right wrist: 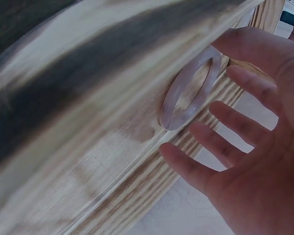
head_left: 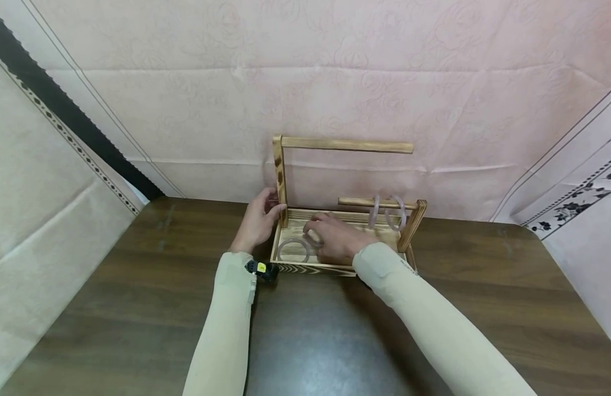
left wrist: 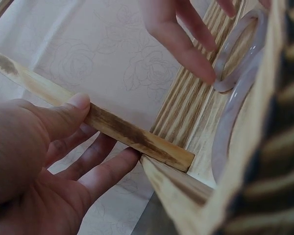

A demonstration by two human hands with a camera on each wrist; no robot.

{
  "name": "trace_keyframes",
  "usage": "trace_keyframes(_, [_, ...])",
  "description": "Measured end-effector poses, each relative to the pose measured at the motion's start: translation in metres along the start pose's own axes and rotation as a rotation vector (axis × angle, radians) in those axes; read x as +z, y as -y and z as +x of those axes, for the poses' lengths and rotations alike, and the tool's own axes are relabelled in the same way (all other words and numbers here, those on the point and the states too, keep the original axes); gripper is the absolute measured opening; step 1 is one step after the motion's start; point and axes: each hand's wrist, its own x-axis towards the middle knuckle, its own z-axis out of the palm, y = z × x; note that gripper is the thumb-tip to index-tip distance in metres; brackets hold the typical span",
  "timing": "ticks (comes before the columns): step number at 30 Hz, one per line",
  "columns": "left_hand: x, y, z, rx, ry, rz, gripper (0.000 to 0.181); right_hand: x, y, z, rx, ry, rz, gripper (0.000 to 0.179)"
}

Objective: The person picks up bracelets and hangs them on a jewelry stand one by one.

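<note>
A wooden stand with a shallow tray (head_left: pixel 342 269) holds pale translucent bangles. My left hand (head_left: pixel 258 220) grips the stand's tall left post (left wrist: pixel 122 129), thumb on one side and fingers on the other. Over the tray is my right hand (head_left: pixel 337 236), its fingers spread and loosely bent in the right wrist view. Its thumb tip lies right at the rim of one bangle (right wrist: pixel 174 100), with the other fingers alongside. A second bangle (head_left: pixel 279 252) lies at the tray's left end, overlapping the first in the left wrist view.
Two more bangles (head_left: pixel 374 212) hang on the stand's lower bar (head_left: pixel 352 201), which joins the short right post (head_left: pixel 412 225). A higher bar (head_left: pixel 345 144) extends from the left post. The stand is on a brown wooden table (head_left: pixel 186 308), before a pale rose-patterned cloth (head_left: pixel 335 99).
</note>
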Motion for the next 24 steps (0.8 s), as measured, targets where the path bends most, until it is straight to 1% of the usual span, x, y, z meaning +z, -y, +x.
trace_keyframes(4, [0.0, 0.0, 0.0, 0.005, -0.002, -0.001, 0.031, -0.001, -0.001, 0.003, 0.032, 0.018, 0.011, 0.054])
trace_keyframes(7, [0.0, 0.0, 0.0, 0.004, -0.004, -0.001, 0.03, -0.002, -0.001, 0.005, 0.053, 0.035, 0.027, 0.056])
trace_keyframes(11, [0.0, 0.001, 0.001, 0.004, -0.003, 0.002, 0.03, -0.004, 0.002, 0.007, 0.05, 0.042, 0.023, 0.062])
trace_keyframes(13, [0.0, 0.001, 0.001, 0.001, 0.0, 0.003, 0.031, -0.005, 0.006, 0.006, 0.033, 0.04, -0.001, 0.059])
trace_keyframes(17, [-0.001, 0.0, 0.0, -0.008, 0.005, -0.003, 0.031, -0.009, 0.015, 0.005, 0.012, 0.041, -0.041, 0.046])
trace_keyframes(20, [-0.002, -0.001, 0.001, -0.006, 0.007, -0.003, 0.031, -0.011, 0.019, 0.005, 0.033, 0.045, -0.054, 0.04])
trace_keyframes(24, [-0.001, -0.001, 0.001, -0.004, 0.013, -0.005, 0.032, -0.013, 0.019, 0.009, 0.073, 0.062, -0.062, 0.044])
